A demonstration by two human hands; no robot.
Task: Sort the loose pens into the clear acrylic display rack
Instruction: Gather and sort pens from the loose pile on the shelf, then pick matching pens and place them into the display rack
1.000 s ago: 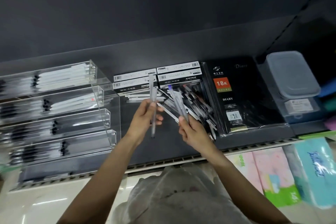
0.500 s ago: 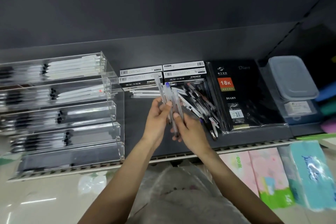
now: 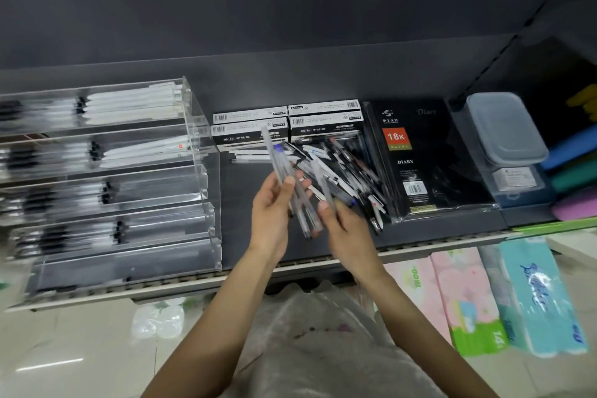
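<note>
Several clear pens (image 3: pixel 292 191), apparently gathered from both hands, are now pinched in the left hand (image 3: pixel 270 213); the right hand (image 3: pixel 344 226) pinches one pen (image 3: pixel 321 184).

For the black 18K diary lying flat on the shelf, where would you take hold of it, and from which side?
Judging by its pose, take the diary by its near short edge, coming from the shelf front. It lies flat in glossy wrap, so the face offers the fingers nothing. The pen pile crowds its left edge and a lidded plastic box sits close on its right.
</note>
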